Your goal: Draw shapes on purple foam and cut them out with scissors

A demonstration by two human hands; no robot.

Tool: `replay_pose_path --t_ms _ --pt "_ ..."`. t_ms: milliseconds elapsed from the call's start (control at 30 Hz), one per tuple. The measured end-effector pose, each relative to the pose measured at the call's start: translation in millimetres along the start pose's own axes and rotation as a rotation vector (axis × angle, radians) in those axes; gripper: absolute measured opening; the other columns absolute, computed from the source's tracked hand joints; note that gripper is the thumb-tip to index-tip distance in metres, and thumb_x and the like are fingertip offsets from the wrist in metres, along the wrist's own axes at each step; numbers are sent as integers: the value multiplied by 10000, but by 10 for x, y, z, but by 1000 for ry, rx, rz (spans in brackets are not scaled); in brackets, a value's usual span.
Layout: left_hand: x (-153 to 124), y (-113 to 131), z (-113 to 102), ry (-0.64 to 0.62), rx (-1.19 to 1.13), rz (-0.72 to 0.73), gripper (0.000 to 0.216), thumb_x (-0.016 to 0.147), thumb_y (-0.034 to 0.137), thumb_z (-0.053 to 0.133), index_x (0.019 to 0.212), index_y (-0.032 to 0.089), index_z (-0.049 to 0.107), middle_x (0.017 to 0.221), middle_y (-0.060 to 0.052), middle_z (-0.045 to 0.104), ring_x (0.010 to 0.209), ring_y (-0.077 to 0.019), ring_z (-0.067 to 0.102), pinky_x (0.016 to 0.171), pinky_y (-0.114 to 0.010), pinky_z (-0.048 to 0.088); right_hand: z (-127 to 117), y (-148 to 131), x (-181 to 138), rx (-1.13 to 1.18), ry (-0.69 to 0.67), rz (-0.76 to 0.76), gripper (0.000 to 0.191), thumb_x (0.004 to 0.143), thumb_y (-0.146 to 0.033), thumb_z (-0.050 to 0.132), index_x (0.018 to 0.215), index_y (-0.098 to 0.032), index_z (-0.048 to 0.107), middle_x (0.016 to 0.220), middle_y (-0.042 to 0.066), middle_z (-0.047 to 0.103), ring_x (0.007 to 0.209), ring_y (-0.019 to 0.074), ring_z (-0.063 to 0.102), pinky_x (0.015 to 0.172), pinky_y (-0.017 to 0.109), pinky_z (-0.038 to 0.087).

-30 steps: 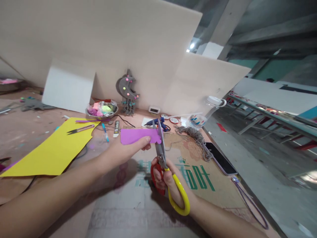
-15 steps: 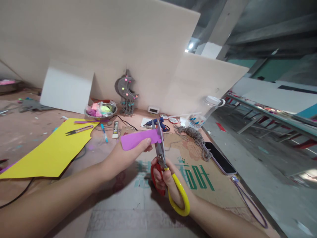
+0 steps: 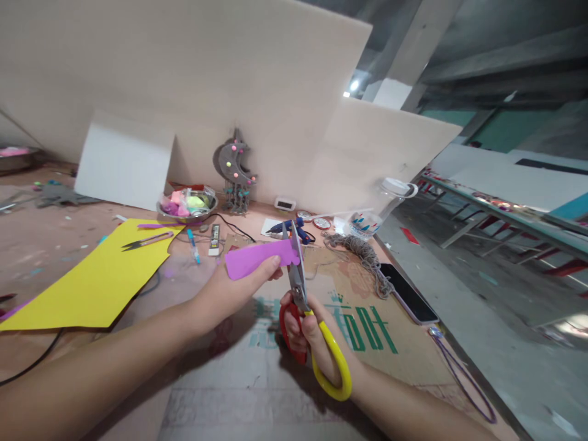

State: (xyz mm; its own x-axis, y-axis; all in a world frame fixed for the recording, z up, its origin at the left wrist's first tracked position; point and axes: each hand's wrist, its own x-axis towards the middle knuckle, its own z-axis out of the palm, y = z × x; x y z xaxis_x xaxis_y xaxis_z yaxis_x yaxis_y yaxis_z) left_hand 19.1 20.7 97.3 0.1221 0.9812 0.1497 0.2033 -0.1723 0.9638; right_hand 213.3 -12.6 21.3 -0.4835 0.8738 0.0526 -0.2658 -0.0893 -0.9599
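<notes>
A strip of purple paper or foam sheet (image 3: 250, 260) is pinched in my left hand (image 3: 241, 288), thumb on top and fingers beneath. My right hand (image 3: 316, 331) grips scissors (image 3: 297, 288) with one red and one yellow handle loop. Their blades point up and away, slightly parted, with the strip's scalloped right end between them. Below both hands lies a cardboard sheet (image 3: 367, 373) printed with green characters. To the left is a yellow sheet (image 3: 92, 275), with small thread snips (image 3: 147, 241) resting on it.
Behind my hands are a blue glue gun (image 3: 287, 228), a bowl of coloured clay (image 3: 187, 205) and a grey moon ornament (image 3: 234, 164). Grey yarn (image 3: 362, 251), a phone (image 3: 408, 294) and a clear bottle (image 3: 383, 199) line the right side, near the table edge.
Almost nothing differs. Both hands, the purple strip and the scissors keep nearly the same position, with the blades still slightly parted.
</notes>
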Motion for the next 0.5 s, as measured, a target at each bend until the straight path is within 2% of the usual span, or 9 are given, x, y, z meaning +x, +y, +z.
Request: replay_pose_path --t_ms 233,500 --pt "-13 15 -14 3 -36 -17 234 870 442 621 767 233 646 885 -70 771 882 -259 719 855 -392 601 7 -8 8 -6 7 2 528 862 -685 638 1113 -225 570 697 -79 331 503 58 230 424 182 205" --pt "30 19 -45 46 27 -46 251 848 442 623 715 232 658 843 -59 784 857 -256 730 830 -375 599 10 -22 8 -8 -1 3 526 858 -687 642 1108 -228 573 705 -77 349 502 53 234 421 174 229"
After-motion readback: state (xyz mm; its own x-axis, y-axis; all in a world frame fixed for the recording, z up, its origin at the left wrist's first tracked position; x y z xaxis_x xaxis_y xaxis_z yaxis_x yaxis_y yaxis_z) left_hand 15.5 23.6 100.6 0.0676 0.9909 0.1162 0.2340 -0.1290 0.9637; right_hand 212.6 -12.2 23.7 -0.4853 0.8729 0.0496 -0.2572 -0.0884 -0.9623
